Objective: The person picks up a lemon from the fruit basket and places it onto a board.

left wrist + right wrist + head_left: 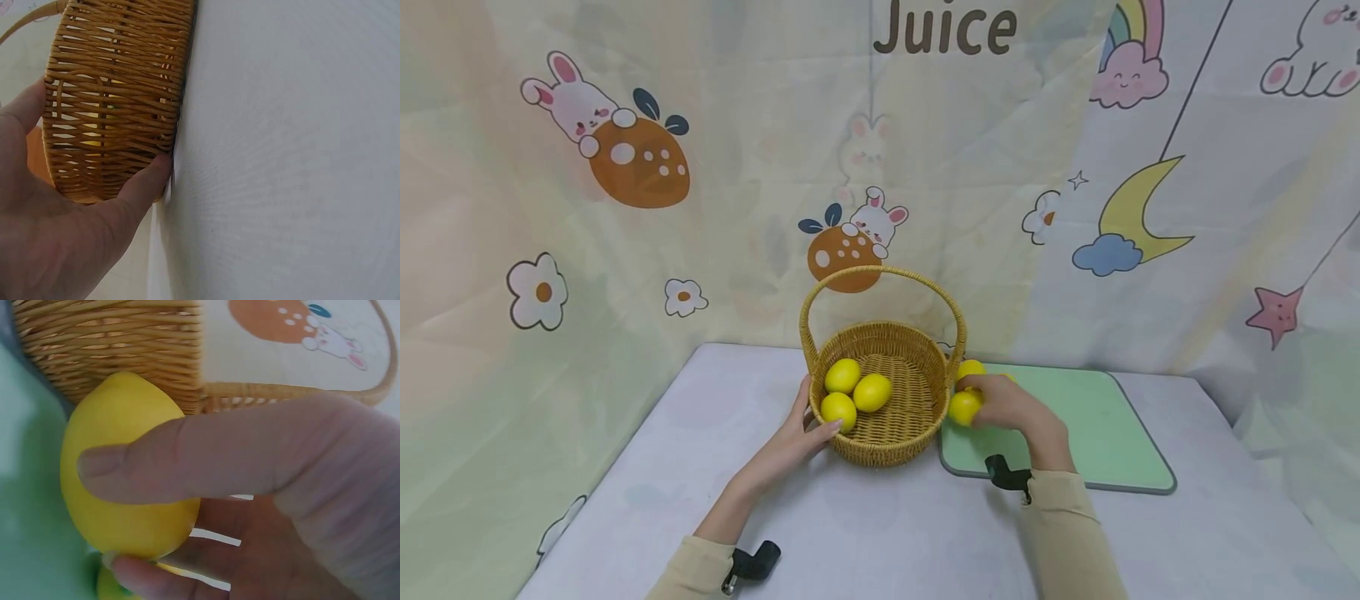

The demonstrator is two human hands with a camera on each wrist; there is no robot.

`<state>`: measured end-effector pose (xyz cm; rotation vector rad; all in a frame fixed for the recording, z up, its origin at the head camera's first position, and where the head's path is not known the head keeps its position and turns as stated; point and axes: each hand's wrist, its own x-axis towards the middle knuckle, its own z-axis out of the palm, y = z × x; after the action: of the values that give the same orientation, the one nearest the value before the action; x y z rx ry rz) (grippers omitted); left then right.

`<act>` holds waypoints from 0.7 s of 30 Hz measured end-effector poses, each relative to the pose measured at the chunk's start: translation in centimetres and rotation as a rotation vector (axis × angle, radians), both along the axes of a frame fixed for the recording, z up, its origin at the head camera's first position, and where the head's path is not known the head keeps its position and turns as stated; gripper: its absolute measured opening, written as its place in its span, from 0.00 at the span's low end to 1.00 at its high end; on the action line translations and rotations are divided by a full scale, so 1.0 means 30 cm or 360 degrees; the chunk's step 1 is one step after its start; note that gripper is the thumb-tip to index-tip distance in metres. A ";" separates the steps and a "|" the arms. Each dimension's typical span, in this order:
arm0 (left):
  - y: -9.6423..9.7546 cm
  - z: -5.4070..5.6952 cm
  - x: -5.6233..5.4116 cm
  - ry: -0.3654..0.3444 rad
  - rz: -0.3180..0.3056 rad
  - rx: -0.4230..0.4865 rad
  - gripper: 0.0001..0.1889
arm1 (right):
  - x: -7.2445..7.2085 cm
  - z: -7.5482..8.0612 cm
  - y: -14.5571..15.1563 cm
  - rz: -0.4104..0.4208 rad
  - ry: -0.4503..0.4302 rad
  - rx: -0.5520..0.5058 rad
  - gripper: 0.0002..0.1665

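Observation:
A round wicker basket (880, 454) with a tall handle stands on the table, and three lemons (873, 392) lie in its left part. My left hand (792, 437) grips the basket's left side. The left wrist view shows a finger and thumb (134, 187) against the weave (119, 125). Just right of the basket, my right hand (1011, 407) holds a lemon (128, 419) between thumb and fingers, close to the basket's outer wall. Behind it sits another lemon (972, 369), partly hidden, with a sliver of yellow beside it.
A green cutting board (1097, 425) with a grey edge lies on the right, under the right hand. White cloth covers the table (887, 533). A printed curtain (737, 208) hangs behind the basket.

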<state>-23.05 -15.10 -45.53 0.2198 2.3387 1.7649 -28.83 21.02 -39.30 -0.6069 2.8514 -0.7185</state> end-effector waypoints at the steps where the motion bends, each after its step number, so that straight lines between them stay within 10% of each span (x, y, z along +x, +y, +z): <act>1: 0.000 0.000 0.000 0.0000 0.0003 -0.0006 0.55 | -0.003 -0.007 -0.002 -0.0011 0.0005 0.0016 0.33; 21: 0.000 -0.002 0.000 0.0003 0.0003 -0.0003 0.55 | 0.011 0.036 -0.017 -0.0117 0.0102 0.0063 0.33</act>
<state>-23.05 -15.11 -45.60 0.2193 2.3428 1.7642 -28.51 20.51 -38.23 -0.5317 2.9529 -0.6636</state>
